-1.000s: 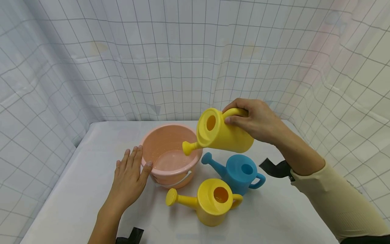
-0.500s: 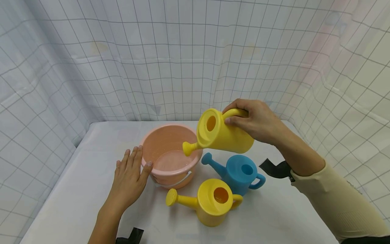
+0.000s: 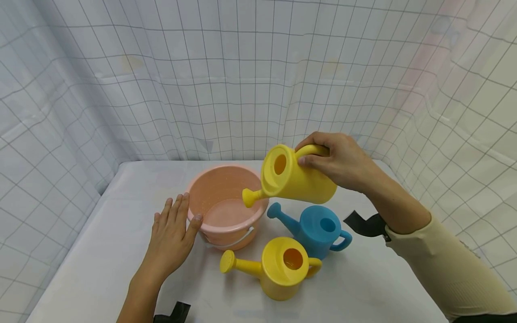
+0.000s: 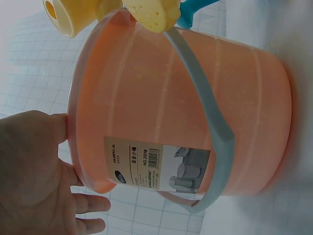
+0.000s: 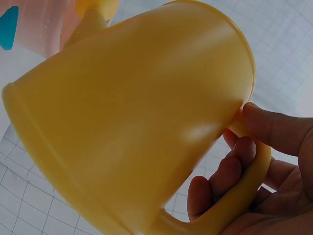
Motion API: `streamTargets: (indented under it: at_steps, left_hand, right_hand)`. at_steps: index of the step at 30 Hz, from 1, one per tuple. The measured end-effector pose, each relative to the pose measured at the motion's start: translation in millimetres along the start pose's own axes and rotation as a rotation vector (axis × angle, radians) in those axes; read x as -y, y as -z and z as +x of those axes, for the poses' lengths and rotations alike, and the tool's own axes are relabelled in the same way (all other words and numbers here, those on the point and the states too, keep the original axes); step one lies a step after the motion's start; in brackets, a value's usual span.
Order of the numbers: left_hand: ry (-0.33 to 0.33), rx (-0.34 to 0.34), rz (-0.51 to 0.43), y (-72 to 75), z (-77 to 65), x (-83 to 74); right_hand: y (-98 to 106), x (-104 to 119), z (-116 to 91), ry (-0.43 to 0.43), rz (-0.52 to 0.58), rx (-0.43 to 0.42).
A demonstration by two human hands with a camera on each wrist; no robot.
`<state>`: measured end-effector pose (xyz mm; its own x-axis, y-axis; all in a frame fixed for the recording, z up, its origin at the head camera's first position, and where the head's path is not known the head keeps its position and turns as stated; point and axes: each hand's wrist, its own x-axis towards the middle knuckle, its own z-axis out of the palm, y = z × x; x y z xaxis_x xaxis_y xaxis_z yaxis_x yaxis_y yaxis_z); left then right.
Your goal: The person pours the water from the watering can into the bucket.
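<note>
My right hand [image 3: 337, 159] grips the handle of a yellow watering can [image 3: 308, 181], tilted so its spout head hangs over the pink bucket [image 3: 230, 229]. In the right wrist view the fingers [image 5: 230, 169] curl round that handle [image 5: 261, 166]. My left hand [image 3: 171, 237] touches the bucket's left rim with straight fingers; the left wrist view shows thumb and fingers at the rim [image 4: 73, 127]. Some liquid seems to lie at the bottom of the bucket. A second yellow watering can [image 3: 282, 280] stands upright in front, with a blue watering can [image 3: 319, 224] close behind it.
A white-covered table [image 3: 363, 278] carries everything. Gridded white curtains [image 3: 242, 80] hang at the back and both sides. The bucket's grey bail handle [image 4: 215, 127] hangs down its near side, beside a printed label [image 4: 156, 164].
The held yellow watering can has sunk very slightly. Both hands otherwise keep their places, and the bucket and the two standing cans have not visibly moved.
</note>
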<state>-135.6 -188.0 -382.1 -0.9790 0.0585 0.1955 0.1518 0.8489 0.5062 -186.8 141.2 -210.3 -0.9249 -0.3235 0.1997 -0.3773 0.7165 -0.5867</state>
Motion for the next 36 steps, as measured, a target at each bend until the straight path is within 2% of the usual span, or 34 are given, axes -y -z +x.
streamTargets:
  at_steps: [36]
  left_hand:
    - [0.006,0.009,0.006,1.1,-1.5,-3.7]
  right_hand:
    - [4.0,-6.7,-4.7,-0.001,0.044,-0.012]
